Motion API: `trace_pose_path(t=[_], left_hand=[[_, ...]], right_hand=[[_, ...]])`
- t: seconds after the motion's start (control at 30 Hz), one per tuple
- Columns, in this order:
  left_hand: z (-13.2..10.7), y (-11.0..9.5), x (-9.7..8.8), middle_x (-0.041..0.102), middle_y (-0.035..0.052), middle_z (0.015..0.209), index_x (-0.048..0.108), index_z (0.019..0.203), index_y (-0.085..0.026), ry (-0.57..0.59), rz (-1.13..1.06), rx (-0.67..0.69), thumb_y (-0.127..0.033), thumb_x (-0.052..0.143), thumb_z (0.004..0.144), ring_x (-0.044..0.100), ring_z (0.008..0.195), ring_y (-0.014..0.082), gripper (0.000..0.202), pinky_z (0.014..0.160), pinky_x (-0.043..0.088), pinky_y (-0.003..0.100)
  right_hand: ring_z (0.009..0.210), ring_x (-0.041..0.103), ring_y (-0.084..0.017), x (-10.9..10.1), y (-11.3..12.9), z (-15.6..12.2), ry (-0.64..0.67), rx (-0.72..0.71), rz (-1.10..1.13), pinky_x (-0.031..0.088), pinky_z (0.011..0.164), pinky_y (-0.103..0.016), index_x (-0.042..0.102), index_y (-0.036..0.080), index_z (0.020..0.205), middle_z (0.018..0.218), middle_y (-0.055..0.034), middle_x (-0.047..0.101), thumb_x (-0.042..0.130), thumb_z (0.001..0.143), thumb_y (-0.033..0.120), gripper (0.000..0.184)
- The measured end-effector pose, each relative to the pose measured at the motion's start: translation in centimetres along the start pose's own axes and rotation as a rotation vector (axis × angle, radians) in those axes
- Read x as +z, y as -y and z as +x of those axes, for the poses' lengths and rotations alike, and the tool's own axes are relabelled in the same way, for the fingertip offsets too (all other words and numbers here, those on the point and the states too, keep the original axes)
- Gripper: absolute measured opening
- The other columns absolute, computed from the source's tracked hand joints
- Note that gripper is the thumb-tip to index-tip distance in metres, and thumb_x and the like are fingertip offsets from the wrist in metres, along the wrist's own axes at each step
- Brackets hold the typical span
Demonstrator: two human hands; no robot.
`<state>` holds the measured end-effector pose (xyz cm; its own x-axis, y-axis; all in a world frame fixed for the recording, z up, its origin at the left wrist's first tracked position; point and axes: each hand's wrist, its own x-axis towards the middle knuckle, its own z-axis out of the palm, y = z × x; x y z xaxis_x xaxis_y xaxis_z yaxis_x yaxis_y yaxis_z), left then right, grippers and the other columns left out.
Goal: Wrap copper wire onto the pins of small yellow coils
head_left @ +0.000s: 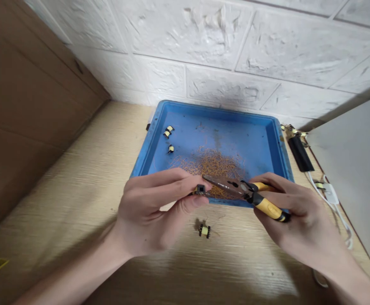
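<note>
Above the near edge of the blue tray (187, 127), the left hand (146, 207) is closed in a pinch on a small dark component (200, 189). The right hand (299, 216) wraps around yellow-and-black pliers (250, 195), their tips near the component. Beyond, a heap of copper-coloured wire bits (218, 164) lies in the tray, with three small yellow-wrapped coils (171, 149) towards its left side. Nearer the person, on the wooden table (92, 169), sits another coil (205, 231).

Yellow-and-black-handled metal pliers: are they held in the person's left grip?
No, the pliers are in the right grip, while the left grip holds a small black component with a square opening.
</note>
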<state>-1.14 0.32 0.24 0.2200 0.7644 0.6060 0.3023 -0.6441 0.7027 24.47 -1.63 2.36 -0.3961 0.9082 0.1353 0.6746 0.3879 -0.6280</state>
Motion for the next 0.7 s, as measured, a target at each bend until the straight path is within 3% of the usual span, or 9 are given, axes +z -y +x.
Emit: trace_pose_path(t=[0.17, 0.27, 0.33, 0.37, 0.4, 0.47, 0.7], left_hand=[[-0.7, -0.9, 0.0, 0.081, -0.0011, 0.091, 0.075, 0.096, -0.018, 0.029, 0.047, 0.071, -0.005, 0.072, 0.09, 0.075, 0.075, 0.0083, 0.015, 0.071, 0.062, 0.014], [-0.8, -1.8, 0.1, 0.078, -0.0017, 0.082, 0.072, 0.101, -0.018, 0.255, 0.022, 0.077, -0.005, 0.059, 0.095, 0.074, 0.068, 0.0111, 0.02, 0.067, 0.063, 0.021], [-0.6, -2.0, 0.1, 0.078, -0.0005, 0.082, 0.072, 0.098, -0.017, 0.247, 0.048, 0.046, -0.005, 0.063, 0.094, 0.073, 0.069, 0.011, 0.016, 0.063, 0.06, 0.02], [-0.5, -1.9, 0.1, 0.077, -0.002, 0.081, 0.072, 0.097, -0.018, 0.163, 0.058, 0.034, -0.005, 0.067, 0.093, 0.072, 0.067, 0.0091, 0.015, 0.062, 0.058, 0.018], [-0.4, -1.7, 0.0, 0.077, -0.0025, 0.083, 0.072, 0.096, -0.019, 0.072, 0.048, 0.04, -0.004, 0.068, 0.092, 0.071, 0.066, 0.008, 0.015, 0.062, 0.058, 0.017], [-0.2, -1.2, 0.0, 0.077, -0.0029, 0.085, 0.072, 0.096, -0.019, 0.042, 0.044, 0.025, -0.005, 0.068, 0.092, 0.071, 0.068, 0.008, 0.015, 0.064, 0.058, 0.017], [0.2, 0.0, 0.0, 0.075, 0.0021, 0.083, 0.07, 0.096, -0.015, 0.182, 0.105, -0.009, -0.015, 0.059, 0.099, 0.071, 0.072, 0.0126, 0.012, 0.062, 0.053, 0.024]], right_hand=[[0.068, 0.061, -0.013, 0.1, -1.0, 0.4, -0.086, 0.069, 0.013, 0.043, 0.059, -0.027, 0.067, 0.02, 0.065, 0.09, -0.0039, 0.068, 0.058, 0.084, 0.006, 0.025], [0.071, 0.066, -0.018, -0.6, -2.7, 0.7, -0.327, 0.192, -0.108, 0.043, 0.059, -0.031, 0.074, 0.022, 0.071, 0.091, -0.0042, 0.073, 0.061, 0.082, 0.011, 0.021], [0.086, 0.071, -0.022, -1.2, -3.5, 0.8, -0.404, 0.266, -0.099, 0.047, 0.069, -0.034, 0.08, 0.025, 0.086, 0.102, -0.0039, 0.076, 0.061, 0.081, 0.01, 0.024], [0.094, 0.071, -0.023, -1.3, -3.7, 0.8, -0.439, 0.263, -0.095, 0.049, 0.075, -0.035, 0.08, 0.026, 0.092, 0.108, -0.0035, 0.076, 0.061, 0.081, 0.009, 0.028], [0.096, 0.071, -0.023, -1.4, -3.7, 0.8, -0.437, 0.207, -0.09, 0.049, 0.078, -0.036, 0.078, 0.026, 0.087, 0.108, -0.0037, 0.074, 0.061, 0.081, 0.009, 0.024], [0.094, 0.068, -0.022, -1.2, -3.6, 0.9, -0.355, 0.116, -0.096, 0.049, 0.077, -0.036, 0.069, 0.023, 0.073, 0.106, -0.0051, 0.071, 0.059, 0.083, 0.009, 0.02], [0.093, 0.061, -0.022, -0.4, -3.9, 1.0, -0.171, 0.03, -0.132, 0.047, 0.077, -0.037, 0.059, 0.021, 0.074, 0.105, -0.0068, 0.058, 0.056, 0.087, 0.006, 0.019]])
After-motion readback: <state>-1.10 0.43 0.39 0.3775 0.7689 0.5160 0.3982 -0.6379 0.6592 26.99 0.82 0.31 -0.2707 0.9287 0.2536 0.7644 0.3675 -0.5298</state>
